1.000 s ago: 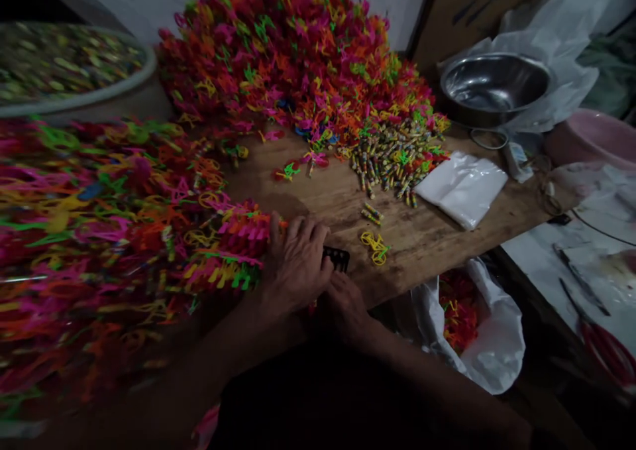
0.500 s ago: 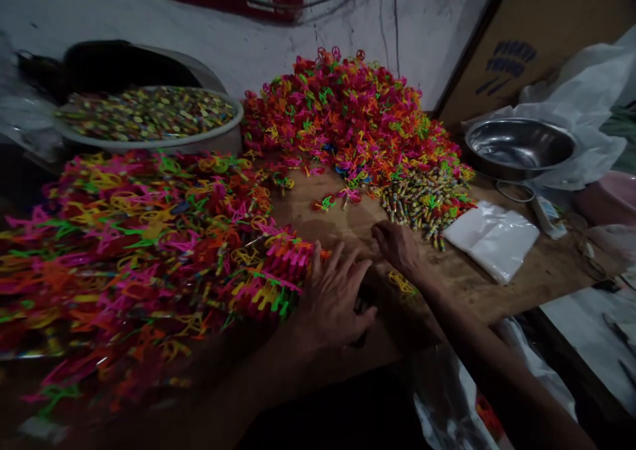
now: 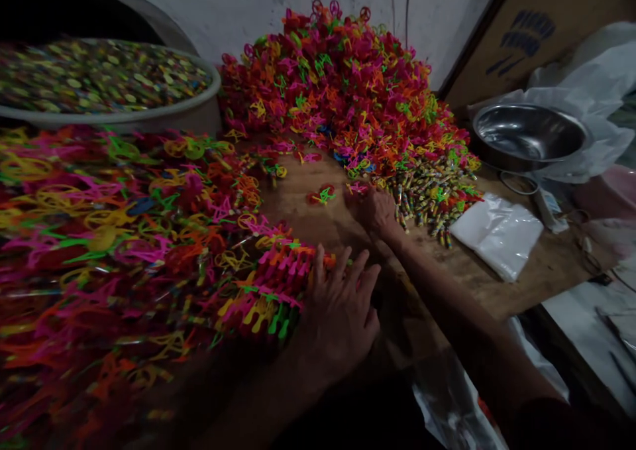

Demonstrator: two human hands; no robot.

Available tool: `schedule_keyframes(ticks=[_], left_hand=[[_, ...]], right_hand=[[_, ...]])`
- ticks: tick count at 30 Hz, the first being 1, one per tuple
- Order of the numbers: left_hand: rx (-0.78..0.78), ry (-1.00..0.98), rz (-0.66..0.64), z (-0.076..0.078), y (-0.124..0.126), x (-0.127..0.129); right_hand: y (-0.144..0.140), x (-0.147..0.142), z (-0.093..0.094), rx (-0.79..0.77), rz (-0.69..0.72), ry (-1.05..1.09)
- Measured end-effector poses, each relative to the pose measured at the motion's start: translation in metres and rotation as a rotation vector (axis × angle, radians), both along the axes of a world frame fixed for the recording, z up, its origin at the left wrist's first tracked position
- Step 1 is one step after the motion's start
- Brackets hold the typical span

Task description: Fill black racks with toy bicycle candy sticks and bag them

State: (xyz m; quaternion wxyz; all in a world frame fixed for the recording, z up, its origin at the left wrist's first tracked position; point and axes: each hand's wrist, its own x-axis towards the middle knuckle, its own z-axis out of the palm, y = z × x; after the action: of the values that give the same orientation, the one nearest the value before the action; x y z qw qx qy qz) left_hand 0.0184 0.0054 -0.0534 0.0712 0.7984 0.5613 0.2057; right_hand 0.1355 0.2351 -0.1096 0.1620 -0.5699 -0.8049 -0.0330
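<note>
My left hand (image 3: 340, 311) lies palm down with fingers spread, beside rows of small plastic pieces (image 3: 278, 284) in pink, yellow, green and red. My right hand (image 3: 378, 210) reaches further out over the wooden table (image 3: 293, 188), fingers bent down near a pink plastic piece (image 3: 356, 188); whatever the fingertips touch is hidden. Just right of it is a pile of small wrapped tubes (image 3: 422, 198). A red and green plastic piece (image 3: 322, 195) sits to its left. Behind rises a tall heap of bright plastic toy pieces (image 3: 338, 92).
A wide heap of loose toy pieces (image 3: 99, 238) covers the left side. Behind it stands a large tub (image 3: 199, 105) filled with wrapped tubes. To the right are white plastic bags (image 3: 499, 234), a steel bowl (image 3: 531, 135) and a cardboard box (image 3: 546, 32).
My right hand has moved forward and slightly left, towards the pink piece. My left hand stays beside the rows, its fingers still spread. The camera view has shifted.
</note>
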Motion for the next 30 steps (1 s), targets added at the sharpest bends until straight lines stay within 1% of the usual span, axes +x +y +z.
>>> schedule_keyframes(ticks=[3, 6, 9, 11, 15, 17, 18, 20, 22, 24, 26, 28, 30], left_hand=[[0.003, 0.013, -0.022, 0.002, 0.001, -0.001], [-0.014, 0.034, -0.038, 0.005, 0.002, -0.003], [-0.041, 0.047, -0.059, 0.010, 0.003, -0.003], [-0.064, 0.048, -0.064, 0.012, 0.004, -0.002], [-0.085, 0.055, -0.063, 0.015, 0.004, -0.001], [-0.074, 0.041, -0.080, 0.016, 0.004, -0.003], [-0.059, 0.020, -0.087, 0.017, 0.004, -0.004], [-0.022, -0.034, -0.081, 0.021, 0.006, -0.009], [0.015, -0.065, -0.061, 0.025, 0.010, -0.013], [0.034, -0.034, -0.055, 0.028, 0.016, -0.016], [0.013, 0.047, -0.077, 0.026, 0.023, -0.018], [-0.028, 0.124, -0.102, 0.022, 0.028, -0.017], [-0.061, 0.163, -0.124, 0.019, 0.030, -0.016]], right_hand=[[-0.031, 0.027, 0.012, 0.051, 0.044, 0.033], [-0.076, 0.049, 0.021, 0.099, 0.117, 0.122], [-0.123, 0.069, 0.024, 0.119, 0.194, 0.274], [-0.149, 0.081, 0.023, 0.070, 0.166, 0.426], [-0.188, 0.091, 0.014, -0.187, 0.107, 0.771], [-0.201, 0.090, 0.008, -0.248, 0.090, 0.853], [-0.206, 0.088, 0.005, -0.258, 0.079, 0.851], [-0.213, 0.083, 0.000, -0.252, 0.079, 0.794], [-0.216, 0.076, -0.002, -0.211, 0.130, 0.734], [-0.217, 0.069, -0.002, -0.170, 0.194, 0.682], [-0.216, 0.063, -0.003, -0.158, 0.241, 0.634], [-0.216, 0.059, -0.004, -0.165, 0.258, 0.598], [-0.217, 0.056, -0.006, -0.182, 0.241, 0.591]])
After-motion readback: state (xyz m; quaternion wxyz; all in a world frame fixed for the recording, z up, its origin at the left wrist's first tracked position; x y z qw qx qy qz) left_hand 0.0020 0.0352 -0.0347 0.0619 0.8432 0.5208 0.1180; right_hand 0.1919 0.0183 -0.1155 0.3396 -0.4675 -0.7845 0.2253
